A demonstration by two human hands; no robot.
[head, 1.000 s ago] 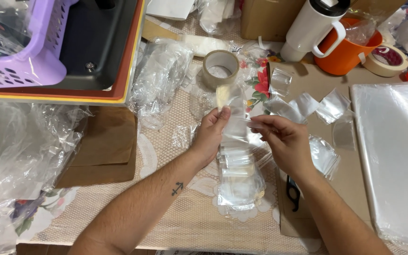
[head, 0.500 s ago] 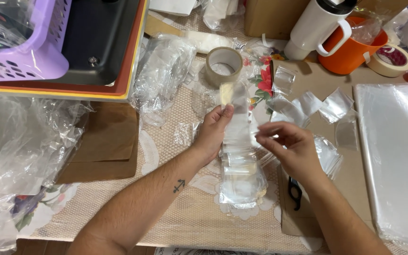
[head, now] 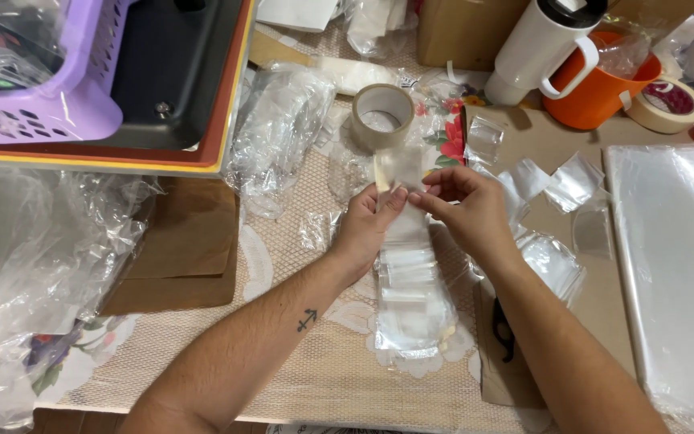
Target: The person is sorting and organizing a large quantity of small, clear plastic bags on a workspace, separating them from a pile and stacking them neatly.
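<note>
Both grips are closed on one small clear bag [head: 399,170]: the left hand [head: 367,229] pinches its lower edge with thumb and fingers, and the right hand [head: 467,209] nips the same edge from the other side. The bag stands upright above the table [head: 315,378], just in front of a tape roll [head: 382,112]. Below the hands lies a stack of clear bags [head: 413,301]. Scissors [head: 504,331] rest under the right forearm. Crumpled plastic [head: 279,120] sits left of the roll.
</note>
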